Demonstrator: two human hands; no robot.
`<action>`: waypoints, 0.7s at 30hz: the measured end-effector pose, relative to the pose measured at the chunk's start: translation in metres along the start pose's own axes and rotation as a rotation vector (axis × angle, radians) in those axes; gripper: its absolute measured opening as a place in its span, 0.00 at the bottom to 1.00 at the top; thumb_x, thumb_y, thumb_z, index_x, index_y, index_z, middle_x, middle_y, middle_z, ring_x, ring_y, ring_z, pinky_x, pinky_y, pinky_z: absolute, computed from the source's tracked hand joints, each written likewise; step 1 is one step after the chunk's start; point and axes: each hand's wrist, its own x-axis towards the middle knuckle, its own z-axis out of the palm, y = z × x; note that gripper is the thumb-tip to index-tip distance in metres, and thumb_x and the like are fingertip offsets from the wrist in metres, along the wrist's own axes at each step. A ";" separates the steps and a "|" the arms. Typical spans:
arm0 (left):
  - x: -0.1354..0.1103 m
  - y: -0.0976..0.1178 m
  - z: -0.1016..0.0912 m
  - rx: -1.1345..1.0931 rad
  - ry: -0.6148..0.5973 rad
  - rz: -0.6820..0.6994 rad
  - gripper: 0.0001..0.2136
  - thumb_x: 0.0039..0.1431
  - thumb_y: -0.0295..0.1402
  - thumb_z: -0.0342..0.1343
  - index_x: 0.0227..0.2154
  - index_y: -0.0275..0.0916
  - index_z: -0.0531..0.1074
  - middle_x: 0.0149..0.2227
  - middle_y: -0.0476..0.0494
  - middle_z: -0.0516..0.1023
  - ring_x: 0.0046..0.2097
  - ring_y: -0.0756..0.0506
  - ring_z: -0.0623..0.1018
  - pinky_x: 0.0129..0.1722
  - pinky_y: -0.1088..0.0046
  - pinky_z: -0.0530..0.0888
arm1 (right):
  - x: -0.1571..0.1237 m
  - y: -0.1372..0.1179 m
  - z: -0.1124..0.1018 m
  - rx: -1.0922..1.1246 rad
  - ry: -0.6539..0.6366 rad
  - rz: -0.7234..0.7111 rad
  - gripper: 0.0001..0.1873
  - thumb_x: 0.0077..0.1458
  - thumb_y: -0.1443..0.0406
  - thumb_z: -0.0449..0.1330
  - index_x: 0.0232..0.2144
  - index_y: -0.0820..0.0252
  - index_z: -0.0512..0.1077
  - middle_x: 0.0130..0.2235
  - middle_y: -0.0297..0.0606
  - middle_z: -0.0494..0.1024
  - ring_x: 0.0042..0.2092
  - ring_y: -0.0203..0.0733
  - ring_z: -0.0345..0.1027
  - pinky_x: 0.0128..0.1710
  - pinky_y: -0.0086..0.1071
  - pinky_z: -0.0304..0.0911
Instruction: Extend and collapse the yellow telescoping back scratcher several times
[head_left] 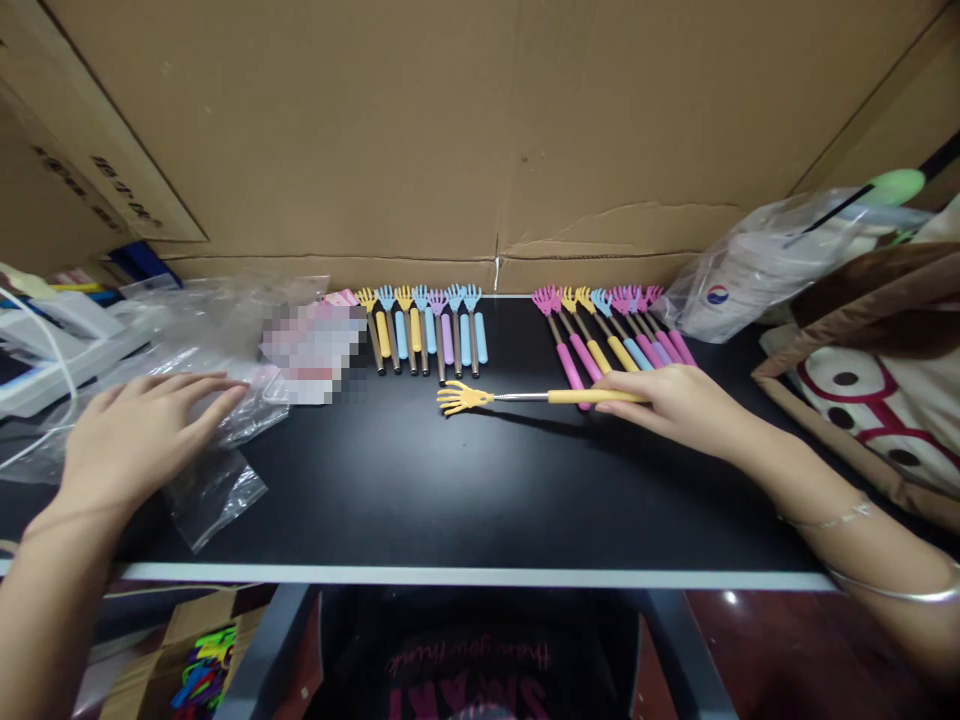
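My right hand (pixel 675 405) is closed around the handle of a yellow back scratcher (pixel 574 396). Its hand-shaped head points left, low over the black desk, with a short metal shaft showing. Behind it, a row of back scratchers (pixel 592 345) in pink, yellow, blue and purple lies slanted, handles attached. Left of these lies another row of short back scratchers (pixel 427 300) with dark shafts; coloured handle sleeves (pixel 465 340) lie between the shafts. My left hand (pixel 142 425), fingers stretched out, is over clear plastic bags (pixel 217 500); whether it touches them I cannot tell.
A cardboard wall (pixel 450 130) closes off the back of the desk (pixel 420 500). At right stand a bagged cup (pixel 742 285) and a brown-trimmed cloth bag (pixel 862 400). White cables and a pale rack (pixel 45 350) sit at left. A carton (pixel 142 670) of coloured pieces is below.
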 end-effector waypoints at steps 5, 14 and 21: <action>0.012 0.005 -0.013 -0.023 0.044 0.017 0.29 0.58 0.55 0.34 0.45 0.40 0.71 0.53 0.42 0.70 0.52 0.36 0.67 0.49 0.58 0.64 | 0.001 -0.002 -0.001 -0.002 0.019 0.002 0.22 0.59 0.49 0.45 0.36 0.53 0.73 0.27 0.32 0.76 0.25 0.31 0.65 0.24 0.24 0.51; 0.024 -0.006 -0.022 -0.325 0.025 -0.145 0.25 0.56 0.52 0.40 0.42 0.39 0.71 0.50 0.42 0.71 0.50 0.39 0.68 0.48 0.61 0.66 | 0.001 -0.002 -0.002 0.007 0.005 0.019 0.22 0.59 0.49 0.45 0.36 0.52 0.73 0.27 0.31 0.76 0.25 0.31 0.65 0.25 0.25 0.51; 0.030 -0.023 -0.042 -0.601 0.168 -0.487 0.28 0.53 0.53 0.43 0.48 0.37 0.69 0.39 0.45 0.72 0.33 0.48 0.68 0.42 0.67 0.69 | 0.000 -0.002 -0.001 0.020 -0.019 0.045 0.22 0.59 0.49 0.44 0.36 0.52 0.73 0.28 0.31 0.76 0.27 0.32 0.66 0.26 0.25 0.52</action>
